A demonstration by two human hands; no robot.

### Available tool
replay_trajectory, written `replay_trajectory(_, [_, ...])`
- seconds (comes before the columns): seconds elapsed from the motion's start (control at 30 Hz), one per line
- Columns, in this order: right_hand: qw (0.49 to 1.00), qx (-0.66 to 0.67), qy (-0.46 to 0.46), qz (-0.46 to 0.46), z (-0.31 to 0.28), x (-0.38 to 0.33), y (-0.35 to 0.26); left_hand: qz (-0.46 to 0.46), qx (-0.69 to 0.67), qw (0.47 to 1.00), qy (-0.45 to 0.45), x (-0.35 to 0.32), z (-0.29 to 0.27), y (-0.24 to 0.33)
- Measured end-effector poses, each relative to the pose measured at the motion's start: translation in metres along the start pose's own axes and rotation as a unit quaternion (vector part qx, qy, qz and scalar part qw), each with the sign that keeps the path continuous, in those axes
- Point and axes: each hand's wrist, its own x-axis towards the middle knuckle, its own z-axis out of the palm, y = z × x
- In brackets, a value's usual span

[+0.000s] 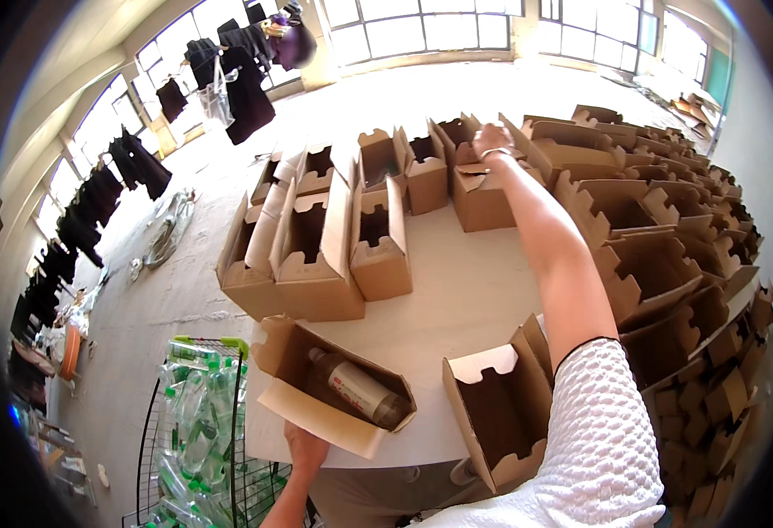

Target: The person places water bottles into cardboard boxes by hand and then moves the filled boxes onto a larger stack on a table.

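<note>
My left hand [305,444] grips the near side of a tilted, open-topped cardboard box [285,348] at the table's front edge; its fingers are partly hidden under the box. A capped plastic bottle [360,387] with a pale label lies inside that box. My right arm stretches across the table, and my right hand [494,139] is closed at the top edge of another cardboard box [483,204] in the back row. Its fingertips are small and hard to make out. To the right of the bottle's box stands an open box [496,414], dark inside, near my right sleeve.
Several open boxes [320,295] stand in rows at the table's far left. Many more boxes [651,264] crowd the right side. A wire cart [144,440] full of clear green-capped bottles [197,422] stands left of the white table [444,290]. Dark clothes [246,88] hang beyond.
</note>
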Motion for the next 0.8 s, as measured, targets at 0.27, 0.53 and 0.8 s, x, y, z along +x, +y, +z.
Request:
replay_trajectory(0.27, [0.954,0.136,-0.140,0.227,0.045,0.046,0.055,0.071,0.038,0.996,-0.023,-0.005,0.008,-0.017])
replay_trajectory(0.53, [0.985,-0.006,-0.042,0.165,0.017,-0.001,0.002,0.072,0.051,0.996,0.019,-0.025,0.014,-0.041])
replay_trajectory(0.8, [0.994,0.034,0.031,0.096,0.046,-0.004,0.028,0.074,0.022,0.997,0.028,-0.009,0.007,-0.016])
